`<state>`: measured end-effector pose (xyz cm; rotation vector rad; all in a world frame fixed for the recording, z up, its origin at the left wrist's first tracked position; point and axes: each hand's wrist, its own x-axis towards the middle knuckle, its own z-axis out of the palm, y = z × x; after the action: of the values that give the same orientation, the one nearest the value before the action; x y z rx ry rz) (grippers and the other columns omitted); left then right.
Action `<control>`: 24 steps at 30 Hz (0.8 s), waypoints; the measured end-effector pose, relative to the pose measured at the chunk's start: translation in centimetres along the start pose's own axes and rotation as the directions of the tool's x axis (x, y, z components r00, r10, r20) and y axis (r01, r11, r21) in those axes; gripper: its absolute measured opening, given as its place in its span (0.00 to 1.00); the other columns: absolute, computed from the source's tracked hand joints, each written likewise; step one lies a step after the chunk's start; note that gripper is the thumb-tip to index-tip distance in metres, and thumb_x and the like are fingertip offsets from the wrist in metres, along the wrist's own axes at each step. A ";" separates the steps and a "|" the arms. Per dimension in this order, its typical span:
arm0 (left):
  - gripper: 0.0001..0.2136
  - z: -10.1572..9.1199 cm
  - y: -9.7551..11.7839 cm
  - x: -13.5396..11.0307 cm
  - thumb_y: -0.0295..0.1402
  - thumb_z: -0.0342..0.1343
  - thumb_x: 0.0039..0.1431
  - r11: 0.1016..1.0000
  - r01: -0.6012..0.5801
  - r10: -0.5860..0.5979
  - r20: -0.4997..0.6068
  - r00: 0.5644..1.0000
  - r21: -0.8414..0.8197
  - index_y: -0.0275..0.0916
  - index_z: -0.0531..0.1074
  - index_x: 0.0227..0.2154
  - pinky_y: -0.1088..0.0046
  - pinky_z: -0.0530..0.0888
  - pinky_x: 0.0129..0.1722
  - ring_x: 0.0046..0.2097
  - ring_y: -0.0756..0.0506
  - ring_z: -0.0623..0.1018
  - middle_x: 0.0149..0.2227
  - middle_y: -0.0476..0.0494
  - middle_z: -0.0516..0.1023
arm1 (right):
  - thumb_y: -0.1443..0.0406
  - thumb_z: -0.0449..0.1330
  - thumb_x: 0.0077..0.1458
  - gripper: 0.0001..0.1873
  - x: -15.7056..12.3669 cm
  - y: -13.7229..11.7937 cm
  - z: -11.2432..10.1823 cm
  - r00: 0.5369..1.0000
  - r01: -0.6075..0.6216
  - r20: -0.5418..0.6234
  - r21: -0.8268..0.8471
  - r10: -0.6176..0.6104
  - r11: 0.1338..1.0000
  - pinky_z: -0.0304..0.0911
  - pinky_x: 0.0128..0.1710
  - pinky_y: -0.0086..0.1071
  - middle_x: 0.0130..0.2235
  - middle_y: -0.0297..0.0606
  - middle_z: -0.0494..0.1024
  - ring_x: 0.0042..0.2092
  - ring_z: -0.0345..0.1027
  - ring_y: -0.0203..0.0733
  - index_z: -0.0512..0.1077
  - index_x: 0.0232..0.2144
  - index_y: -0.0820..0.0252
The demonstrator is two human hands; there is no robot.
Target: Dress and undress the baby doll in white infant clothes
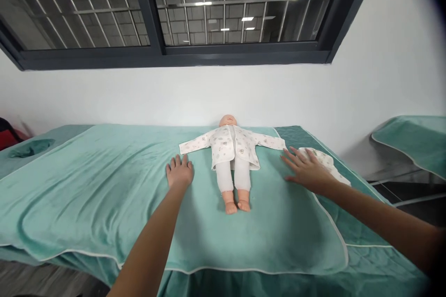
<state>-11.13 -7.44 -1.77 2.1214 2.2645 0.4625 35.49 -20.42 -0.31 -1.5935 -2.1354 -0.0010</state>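
A baby doll (228, 121) lies on its back on a green blanket (114, 185), its feet towards me. It wears a white patterned baby jacket (223, 144), with both sleeves spread sideways, and white trousers (225, 176). Palm down, my left hand (179, 171) rests on the blanket just below the cuff of the sleeve on the left, its fingers a little apart. My right hand (306, 169) has its fingers spread near the cuff on the right; whether it touches the cuff I cannot tell. Partly behind that hand lies a bunched white patterned cloth (329, 162).
The bed stands against a white wall (244, 95) below a dark-framed window (244, 58) with metal bars. At the far left the bed has a face hole (31, 147) beside a red and black item (9, 137). Another green-covered surface (414, 141) stands at the right.
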 end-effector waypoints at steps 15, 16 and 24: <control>0.35 -3.4 -0.9 0.2 0.48 0.46 0.62 0.960 0.045 -0.011 0.124 0.992 -0.276 0.40 0.49 0.68 0.43 0.53 0.65 0.70 0.31 0.53 0.71 0.32 0.46 | 0.67 0.63 0.49 0.04 0.2 -0.7 -10.6 0.831 -0.555 0.131 0.257 0.541 0.791 0.60 0.48 0.46 0.29 0.44 0.77 0.33 0.69 0.50 0.75 0.24 0.52; 0.35 -4.3 -0.2 0.0 0.47 0.46 0.62 0.936 0.039 -0.011 0.081 0.997 -0.350 0.38 0.48 0.68 0.46 0.55 0.66 0.70 0.32 0.54 0.71 0.31 0.46 | 0.64 0.61 0.51 0.04 1.4 -2.4 -11.2 0.858 -0.511 0.161 0.190 0.487 0.838 0.62 0.42 0.43 0.30 0.45 0.78 0.32 0.68 0.48 0.74 0.26 0.53; 0.28 -16.4 10.5 -7.1 0.47 0.53 0.62 0.359 -0.588 0.591 -0.310 0.744 -0.725 0.48 0.59 0.63 0.61 0.63 0.63 0.64 0.41 0.65 0.66 0.41 0.61 | 0.63 0.64 0.50 0.12 10.8 -18.6 -15.6 0.934 -0.350 0.194 0.675 0.301 0.649 0.60 0.22 0.28 0.27 0.34 0.71 0.25 0.61 0.34 0.76 0.39 0.57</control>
<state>-3.61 -17.42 14.76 2.2215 0.7869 1.1935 22.07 -20.93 22.61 -1.4546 -1.5375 0.8958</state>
